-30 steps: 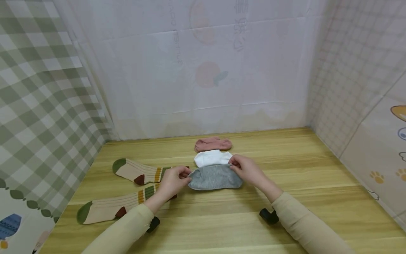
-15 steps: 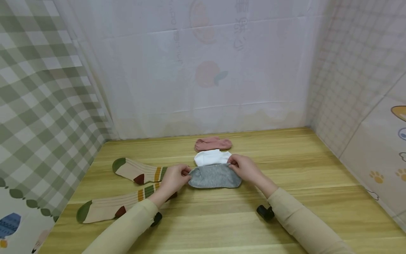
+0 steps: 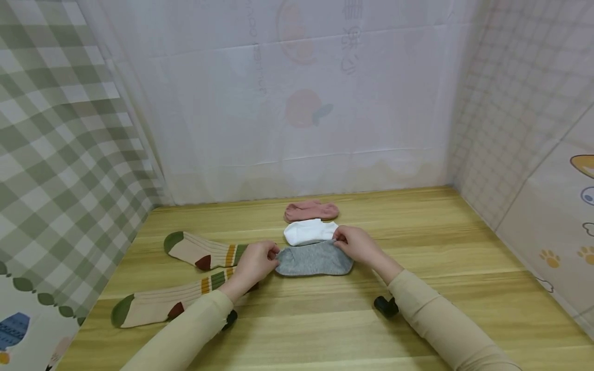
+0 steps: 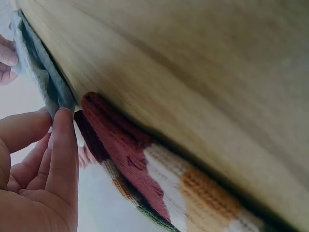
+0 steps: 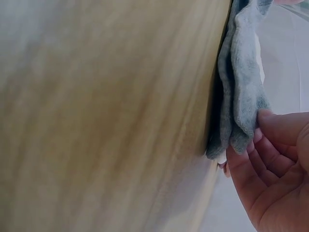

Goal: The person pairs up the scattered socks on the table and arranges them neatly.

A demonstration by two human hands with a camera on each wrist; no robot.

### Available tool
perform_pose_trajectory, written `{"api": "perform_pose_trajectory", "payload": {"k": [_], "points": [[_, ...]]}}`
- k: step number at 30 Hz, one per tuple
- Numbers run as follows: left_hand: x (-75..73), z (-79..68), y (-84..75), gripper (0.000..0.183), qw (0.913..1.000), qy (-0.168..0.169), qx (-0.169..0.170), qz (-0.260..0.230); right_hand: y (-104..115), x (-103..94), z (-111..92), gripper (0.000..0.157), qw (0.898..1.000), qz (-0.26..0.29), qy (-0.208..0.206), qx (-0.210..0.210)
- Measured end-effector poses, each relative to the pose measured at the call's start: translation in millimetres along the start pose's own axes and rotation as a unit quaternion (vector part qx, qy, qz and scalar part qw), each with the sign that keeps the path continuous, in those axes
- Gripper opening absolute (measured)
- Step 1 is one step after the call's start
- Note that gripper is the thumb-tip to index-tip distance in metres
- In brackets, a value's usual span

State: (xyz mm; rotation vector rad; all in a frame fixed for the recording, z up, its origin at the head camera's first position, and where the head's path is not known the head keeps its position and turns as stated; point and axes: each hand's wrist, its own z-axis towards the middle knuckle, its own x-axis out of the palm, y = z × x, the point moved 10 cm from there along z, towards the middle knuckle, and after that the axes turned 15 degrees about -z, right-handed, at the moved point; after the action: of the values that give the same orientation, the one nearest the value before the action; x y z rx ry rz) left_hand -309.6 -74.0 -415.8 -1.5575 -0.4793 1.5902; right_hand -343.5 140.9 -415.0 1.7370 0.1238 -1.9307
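two hands (image 3: 253, 264) (image 3: 361, 246) pinching grey sock (image 3: 315, 259), more white sock (image 3: 308, 232) showing than before

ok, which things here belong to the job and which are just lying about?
In the job:
grey sock, pinched by left hand and right hand

Probably just lying about:
white sock
pink sock
far striped sock
near striped sock

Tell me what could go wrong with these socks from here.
The grey sock layers, pinched by the left hand and right hand, might slip out of line. They lie close to the white sock, so moving them could drag it askew. The left sleeve overlaps a striped sock in the head view and might nudge it.
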Motion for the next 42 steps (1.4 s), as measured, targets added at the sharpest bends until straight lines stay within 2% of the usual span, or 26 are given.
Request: {"api": "perform_pose_trajectory", "payload": {"k": [14,18,24,34,42], "points": [[-6.2,-3.0,5.2,0.015,0.9993,0.003,0.012,0.036,-4.7,2.1,3.0,0.005,1.0,-0.01,0.01,0.011],[-14.0,-5.2,9.5,0.017,0.9992,-0.003,0.002,0.039,-5.7,-3.7,3.3,0.005,1.0,-0.011,0.0,0.016],[-31.9,-10.9,11.6,0.02,0.9994,-0.019,-0.017,0.025,1.9,-16.8,3.6,0.006,0.999,-0.022,-0.036,-0.002],[-56.2,-21.5,15.4,0.025,0.998,-0.04,-0.046,0.016,16.3,-20.9,7.0,0.008,1.0,-0.002,-0.008,0.001],[-66.6,-29.5,19.5,0.024,0.9967,-0.056,-0.051,0.029,35.8,-25.0,7.7,0.009,0.999,0.017,-0.017,-0.022]]}}
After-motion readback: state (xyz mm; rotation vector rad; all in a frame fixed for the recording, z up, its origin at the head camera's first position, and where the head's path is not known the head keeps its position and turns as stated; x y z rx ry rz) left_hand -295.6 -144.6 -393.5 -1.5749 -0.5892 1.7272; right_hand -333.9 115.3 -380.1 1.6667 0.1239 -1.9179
